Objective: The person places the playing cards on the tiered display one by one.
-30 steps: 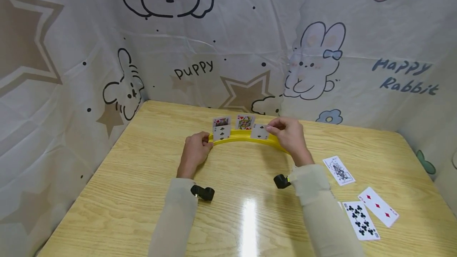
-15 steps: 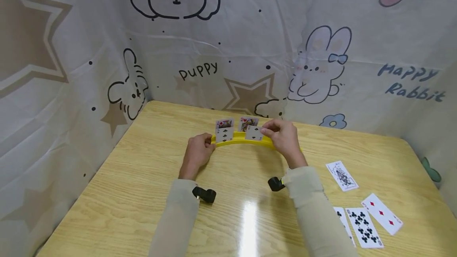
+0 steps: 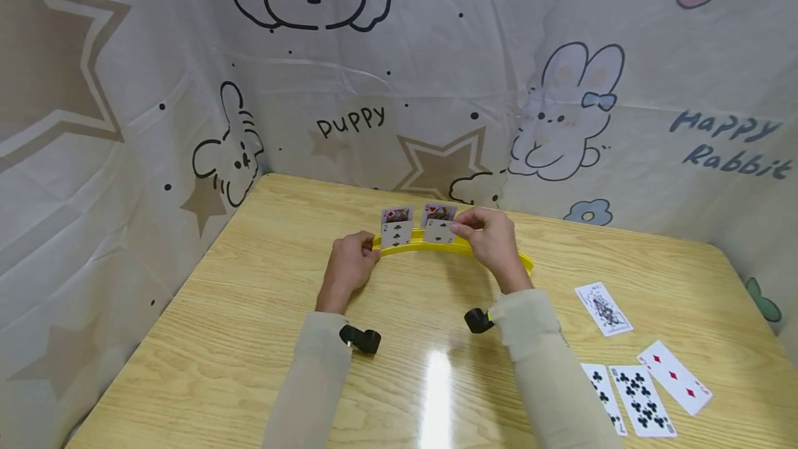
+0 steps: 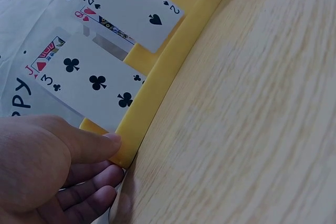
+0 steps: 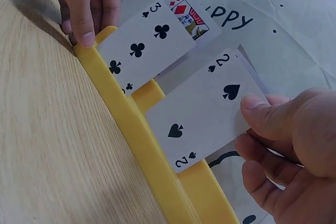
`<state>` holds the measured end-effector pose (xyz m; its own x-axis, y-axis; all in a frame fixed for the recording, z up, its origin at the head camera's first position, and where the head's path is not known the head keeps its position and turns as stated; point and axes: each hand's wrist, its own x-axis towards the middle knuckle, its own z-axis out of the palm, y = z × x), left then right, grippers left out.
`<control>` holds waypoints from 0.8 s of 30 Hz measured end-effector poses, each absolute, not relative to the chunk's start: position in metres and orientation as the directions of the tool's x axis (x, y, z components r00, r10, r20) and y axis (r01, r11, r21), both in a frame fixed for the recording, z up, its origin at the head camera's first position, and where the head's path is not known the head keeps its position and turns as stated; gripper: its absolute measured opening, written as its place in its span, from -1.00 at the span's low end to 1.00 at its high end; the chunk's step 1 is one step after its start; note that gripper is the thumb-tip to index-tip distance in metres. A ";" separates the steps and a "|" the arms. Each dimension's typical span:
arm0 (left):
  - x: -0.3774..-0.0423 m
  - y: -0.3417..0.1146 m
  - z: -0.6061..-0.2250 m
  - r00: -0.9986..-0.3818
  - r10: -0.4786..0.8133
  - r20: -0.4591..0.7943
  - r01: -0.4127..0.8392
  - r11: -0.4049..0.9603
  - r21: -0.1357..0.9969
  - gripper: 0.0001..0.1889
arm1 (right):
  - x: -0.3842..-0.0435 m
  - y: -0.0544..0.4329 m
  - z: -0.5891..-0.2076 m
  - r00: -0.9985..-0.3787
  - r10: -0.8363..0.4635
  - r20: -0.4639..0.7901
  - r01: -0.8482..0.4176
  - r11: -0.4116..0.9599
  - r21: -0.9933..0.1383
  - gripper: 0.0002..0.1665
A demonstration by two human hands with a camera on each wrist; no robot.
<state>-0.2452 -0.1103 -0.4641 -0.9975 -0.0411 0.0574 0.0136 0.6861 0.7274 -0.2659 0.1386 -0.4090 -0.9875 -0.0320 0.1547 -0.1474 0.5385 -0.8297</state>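
A curved yellow card holder [image 3: 416, 247] stands on the table, and my left hand [image 3: 349, 265] grips its left end between thumb and fingers. My right hand [image 3: 492, 241] pinches a two of spades [image 5: 194, 111] by its right edge, thumb in front. That card is tilted at the holder's front slot; whether its lower edge is inside, I cannot tell. Behind it a queen of hearts [image 3: 439, 210] stands in the back, mostly covered. To the left, a three of clubs [image 5: 144, 51] stands in front of a jack of diamonds [image 5: 191, 20], whose top shows.
On the right side of the table lie a joker-like card [image 3: 603, 309], a three of diamonds [image 3: 675, 377], a clubs card with many pips [image 3: 643, 400] and another clubs card [image 3: 603, 397] partly under the right sleeve. A printed cloth [image 3: 349, 75] hangs behind the table.
My right hand has moved left along the holder with the two of spades, bringing it in front of the queen. The left hand keeps its grip on the holder's end.
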 end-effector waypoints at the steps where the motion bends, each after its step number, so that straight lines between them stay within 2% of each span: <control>1: -0.245 -0.110 -0.464 -0.997 -0.042 0.058 0.013 0.687 0.727 -0.62 | -0.266 0.138 -0.409 -0.987 -0.034 0.155 -0.149 0.540 -0.829 -0.87; 24: -0.246 -0.110 -0.466 -0.998 -0.041 0.056 0.013 0.684 0.729 -0.63 | -0.271 0.136 -0.415 -0.989 -0.088 0.121 -0.149 0.561 -0.814 -0.89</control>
<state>-0.2464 -0.1105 -0.4661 -0.9976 -0.0406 0.0559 0.0130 0.6840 0.7294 -0.2711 0.1357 -0.4155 -0.9888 -0.0875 0.1207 -0.1490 0.5609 -0.8144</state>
